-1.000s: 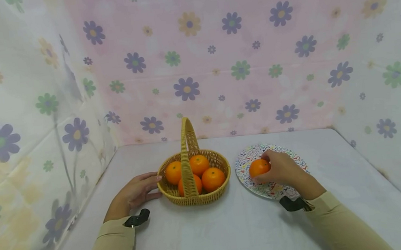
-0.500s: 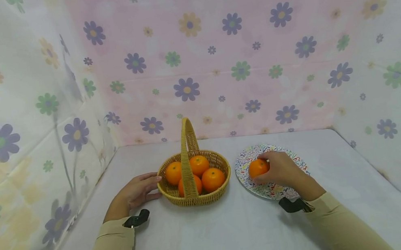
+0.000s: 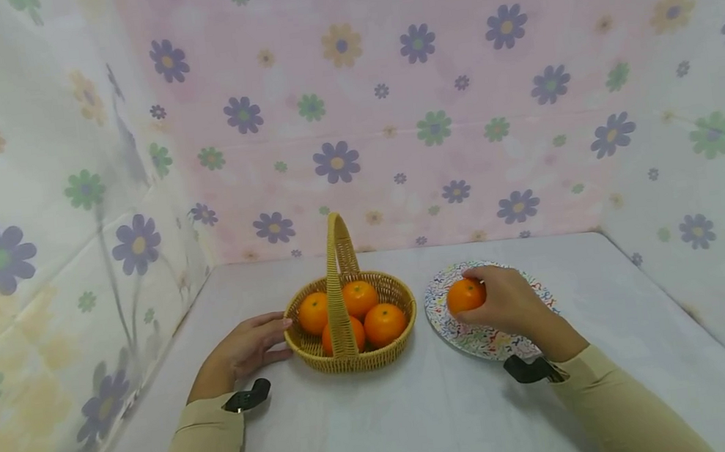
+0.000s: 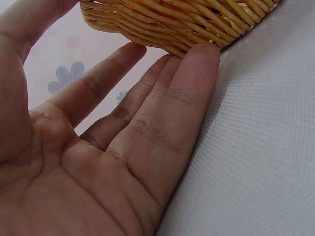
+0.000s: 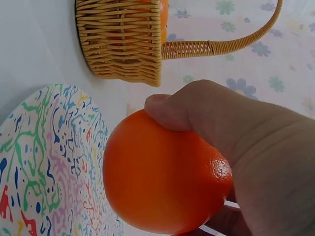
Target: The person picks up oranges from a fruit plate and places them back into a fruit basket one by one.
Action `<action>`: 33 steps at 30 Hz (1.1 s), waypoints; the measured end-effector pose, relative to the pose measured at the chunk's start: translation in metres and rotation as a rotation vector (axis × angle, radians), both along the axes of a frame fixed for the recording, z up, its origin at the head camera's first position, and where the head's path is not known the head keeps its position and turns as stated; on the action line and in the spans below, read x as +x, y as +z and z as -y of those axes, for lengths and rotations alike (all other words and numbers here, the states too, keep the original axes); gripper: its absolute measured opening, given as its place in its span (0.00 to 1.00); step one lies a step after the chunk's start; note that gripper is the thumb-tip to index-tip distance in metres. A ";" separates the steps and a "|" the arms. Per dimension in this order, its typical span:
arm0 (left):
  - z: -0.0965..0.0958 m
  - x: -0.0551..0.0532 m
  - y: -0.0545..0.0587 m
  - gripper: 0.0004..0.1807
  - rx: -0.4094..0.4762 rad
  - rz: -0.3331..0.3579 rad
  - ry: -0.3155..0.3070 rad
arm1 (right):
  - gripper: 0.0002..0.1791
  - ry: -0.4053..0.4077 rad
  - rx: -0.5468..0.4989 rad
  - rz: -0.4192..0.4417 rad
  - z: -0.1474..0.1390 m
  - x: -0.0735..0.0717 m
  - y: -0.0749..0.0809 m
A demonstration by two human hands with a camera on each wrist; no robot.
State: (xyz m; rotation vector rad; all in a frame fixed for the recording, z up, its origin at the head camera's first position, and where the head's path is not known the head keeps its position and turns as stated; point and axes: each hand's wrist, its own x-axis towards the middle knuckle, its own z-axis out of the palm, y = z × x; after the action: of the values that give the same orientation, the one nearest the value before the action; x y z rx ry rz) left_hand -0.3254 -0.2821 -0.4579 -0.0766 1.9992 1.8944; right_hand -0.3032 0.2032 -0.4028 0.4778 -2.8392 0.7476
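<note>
A yellow wicker basket with a tall arched handle holds several oranges. My left hand is at the basket's left side. In the left wrist view its fingers reach out nearly straight, the tips against the woven wall. Thumb and fingers of my right hand grip another orange. That fruit is held close over a round plate with a multicoloured squiggle pattern. In the right wrist view the thumb lies across the orange, while most of the other fingers are hidden behind it.
Both things stand on a white-covered table, the basket to the left of the plate. Flower-printed cloth encloses the table at the back and on both sides. The basket's handle rises above the fruit.
My right hand has raised the orange slightly from the plate and shifted it a little to the left. The left hand and the basket have stayed put.
</note>
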 end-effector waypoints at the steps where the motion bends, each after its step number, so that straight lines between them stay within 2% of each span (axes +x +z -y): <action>1: 0.000 0.000 0.000 0.44 0.001 0.000 0.001 | 0.40 0.006 -0.002 -0.005 0.001 0.000 0.001; 6: 0.000 0.001 0.001 0.44 0.000 -0.002 -0.001 | 0.36 0.028 -0.013 -0.047 0.005 0.000 0.007; 11: 0.000 0.001 0.000 0.44 -0.001 0.003 0.006 | 0.36 0.029 -0.027 -0.098 0.010 0.001 0.013; 19: -0.001 0.001 0.000 0.45 0.005 0.000 -0.017 | 0.36 0.037 -0.058 -0.122 0.022 0.004 0.025; 21: -0.001 0.001 0.000 0.45 0.010 0.009 0.002 | 0.36 0.036 -0.058 -0.131 0.026 0.004 0.027; 33: 0.000 0.000 -0.001 0.45 0.009 0.002 -0.003 | 0.36 0.072 -0.087 -0.150 0.053 -0.001 0.041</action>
State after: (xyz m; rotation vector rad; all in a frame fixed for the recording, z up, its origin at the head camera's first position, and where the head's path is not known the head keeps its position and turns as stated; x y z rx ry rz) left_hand -0.3252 -0.2821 -0.4589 -0.0729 1.9880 1.9014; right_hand -0.3038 0.1498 -0.3619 0.5982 -2.6520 0.8082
